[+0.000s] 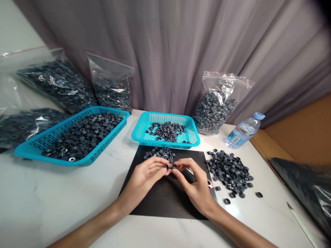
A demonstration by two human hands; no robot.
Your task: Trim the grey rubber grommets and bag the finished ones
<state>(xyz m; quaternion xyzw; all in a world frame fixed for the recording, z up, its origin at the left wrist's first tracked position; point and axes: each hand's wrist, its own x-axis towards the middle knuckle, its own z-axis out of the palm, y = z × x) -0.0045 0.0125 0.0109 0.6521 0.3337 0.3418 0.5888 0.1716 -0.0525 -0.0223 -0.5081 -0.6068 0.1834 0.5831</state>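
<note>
Over the black mat my two hands meet, fingertips close together. Between the thumb and fingers of my left hand is a small black ring. My right hand pinches another small black ring right beside it. Whether the two pieces touch, I cannot tell. Just behind my fingers lies a pile of grey-black rings at the mat's far edge. Partly hidden by my right hand is a pink-handled tool, its kind not clear.
A blue basket with black rings stands behind the mat, a fuller one to the left. Loose rings lie at right, near a water bottle and a knife-like blade. Filled zip bags line the curtain.
</note>
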